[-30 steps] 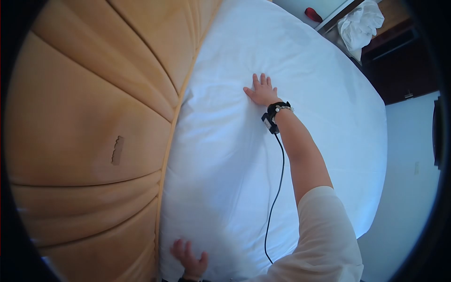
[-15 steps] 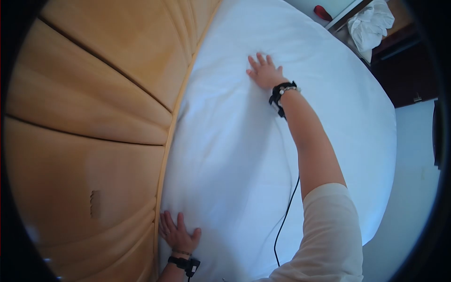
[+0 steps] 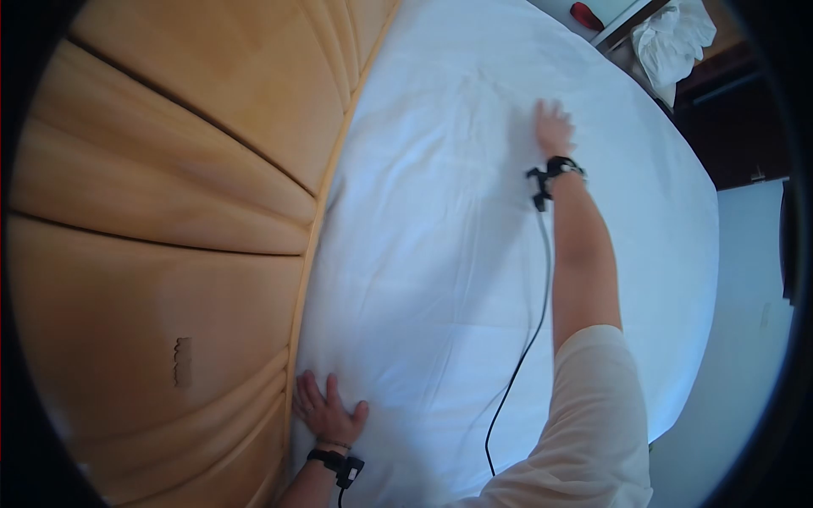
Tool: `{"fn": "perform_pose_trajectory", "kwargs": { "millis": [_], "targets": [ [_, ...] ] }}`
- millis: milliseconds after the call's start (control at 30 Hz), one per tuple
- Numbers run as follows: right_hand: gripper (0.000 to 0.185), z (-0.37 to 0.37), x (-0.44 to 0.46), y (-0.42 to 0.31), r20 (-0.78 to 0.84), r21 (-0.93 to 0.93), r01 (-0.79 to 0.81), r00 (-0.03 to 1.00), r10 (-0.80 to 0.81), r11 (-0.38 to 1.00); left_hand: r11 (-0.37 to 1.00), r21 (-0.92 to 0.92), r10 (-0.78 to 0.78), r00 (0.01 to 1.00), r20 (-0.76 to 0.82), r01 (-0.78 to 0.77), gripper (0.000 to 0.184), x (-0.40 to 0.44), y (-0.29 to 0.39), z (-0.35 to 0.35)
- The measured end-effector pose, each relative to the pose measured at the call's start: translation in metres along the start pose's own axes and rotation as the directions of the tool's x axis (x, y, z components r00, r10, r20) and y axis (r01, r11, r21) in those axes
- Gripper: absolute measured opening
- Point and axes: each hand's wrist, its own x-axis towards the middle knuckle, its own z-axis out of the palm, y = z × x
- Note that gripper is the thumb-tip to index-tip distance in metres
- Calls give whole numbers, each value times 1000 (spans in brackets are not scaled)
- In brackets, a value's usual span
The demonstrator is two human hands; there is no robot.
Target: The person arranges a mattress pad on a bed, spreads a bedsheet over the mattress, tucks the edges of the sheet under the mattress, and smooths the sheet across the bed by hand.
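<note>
My left hand [image 3: 329, 416] lies flat on a white sheet [image 3: 406, 279], with its fingers spread close to the padded tan headboard [image 3: 169, 195]. A black band with a small device [image 3: 347, 471] is strapped round that wrist. Farther up the bed, my right hand [image 3: 555, 129] is over the sheet, its fingers stretched out and slightly blurred by motion. Whether it touches the cloth I cannot tell. Its wrist carries another black strap [image 3: 561, 167], from which a dark cable [image 3: 515, 372] runs down across the bed. Neither hand holds anything.
Soft creases run along the sheet beside the headboard. At the top right, a crumpled white bag or cloth [image 3: 673, 42] lies by dark wooden furniture [image 3: 732, 127]. A small dark red object [image 3: 584, 15] is near the bed's far edge.
My right hand has moved right, away from the headboard, and more creases show in the sheet where it was. My left hand has stayed almost in place.
</note>
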Motion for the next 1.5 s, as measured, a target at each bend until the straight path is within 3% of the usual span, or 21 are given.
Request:
{"fn": "perform_pose_trajectory", "kwargs": {
  "millis": [33,67,100,133,167,267,367,433,533,567,633,700,800,833,867,933,1000,1067,1167,1333,1500],
  "targets": [
    [59,-94,-10,-22,478,639,-83,822,-310,765,1000,3,5,1000,0,-5,74,0,0,-2],
    [57,-108,-27,-80,472,868,-203,617,-630,453,1000,-10,-3,1000,3,3,74,1,1,-3],
    [54,-155,-87,-112,282,812,-557,634,-720,-173,1000,-18,-12,1000,2,12,74,3,3,-6],
    [53,-224,-95,-122,-112,925,-274,464,-879,-262,1000,-9,-9,1000,-3,9,74,2,2,-6],
    [49,-274,-110,-119,-63,911,-355,386,-920,-211,1000,11,-3,1000,-8,3,74,0,1,-4],
    [44,-286,-104,-78,-89,892,-288,643,-760,-349,1000,15,0,1000,-16,1,74,0,2,0],
    [47,-223,-41,-38,-31,949,170,890,-454,267,1000,22,-3,1000,-15,3,74,0,-3,3],
    [54,-166,-20,-27,163,518,-50,986,-42,854,999,35,-7,1000,-24,7,74,0,-5,3],
    [60,-145,-69,-89,176,673,256,855,-487,693,999,46,-4,1000,-25,5,73,1,-3,2],
    [58,-193,-87,-101,87,844,344,669,-738,411,999,52,-10,1000,-24,11,73,2,-1,2],
    [45,-257,-132,-92,-169,946,-223,285,-943,-237,998,60,3,1000,-18,-1,73,1,0,-3],
    [44,-300,-134,-60,-311,932,-104,265,-913,-348,1000,1,-3,1000,-7,3,77,0,0,-2],
    [46,-219,-79,-48,-92,989,-10,751,-654,-150,1000,10,-2,1000,-4,2,77,0,-2,-1],
    [51,-200,-47,-37,0,989,72,876,-483,131,1000,16,-10,1000,-7,10,77,0,-4,0],
    [58,-161,-21,-31,72,760,194,924,-377,620,1000,21,-13,1000,-2,13,77,0,-5,1],
    [65,-147,-17,-36,305,609,72,898,-317,790,999,19,-26,1000,6,26,77,1,-1,1],
    [66,-147,-54,-87,209,717,259,806,-553,648,1000,23,-16,1000,17,16,76,2,0,-6],
    [59,-217,-79,-100,-2,893,409,418,-909,186,999,33,-10,1000,11,10,76,1,-1,-5],
    [47,-272,-117,-75,-264,959,-48,210,-941,-279,999,31,-6,1000,15,5,76,4,1,-6],
    [23,-187,-58,-50,-31,979,120,887,-460,165,999,25,-41,998,57,40,77,4,-1,-6],
    [33,-136,-19,-60,243,965,-188,900,-362,180,999,39,-36,998,43,35,78,2,-2,-6]
  ]
}}
